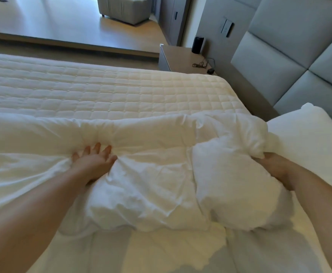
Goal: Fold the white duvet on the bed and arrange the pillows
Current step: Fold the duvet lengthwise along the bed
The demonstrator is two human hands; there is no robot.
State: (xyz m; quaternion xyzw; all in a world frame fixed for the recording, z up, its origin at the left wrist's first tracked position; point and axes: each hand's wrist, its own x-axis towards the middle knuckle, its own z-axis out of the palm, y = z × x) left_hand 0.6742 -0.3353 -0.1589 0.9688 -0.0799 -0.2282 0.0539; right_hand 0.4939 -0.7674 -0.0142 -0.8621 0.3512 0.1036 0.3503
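The white duvet lies bunched across the near half of the bed, its far edge running left to right. My left hand presses flat on it with fingers spread, sinking into a crease. My right hand grips a bunched corner of the duvet at the right; its fingers are hidden in the fabric. A white pillow lies at the right, just behind that hand, against the headboard. The quilted mattress pad is bare on the far half of the bed.
A grey padded headboard stands at the right. A bedside table with a black cable and a dark device is beyond the far corner. Wooden floor and a grey armchair lie further back.
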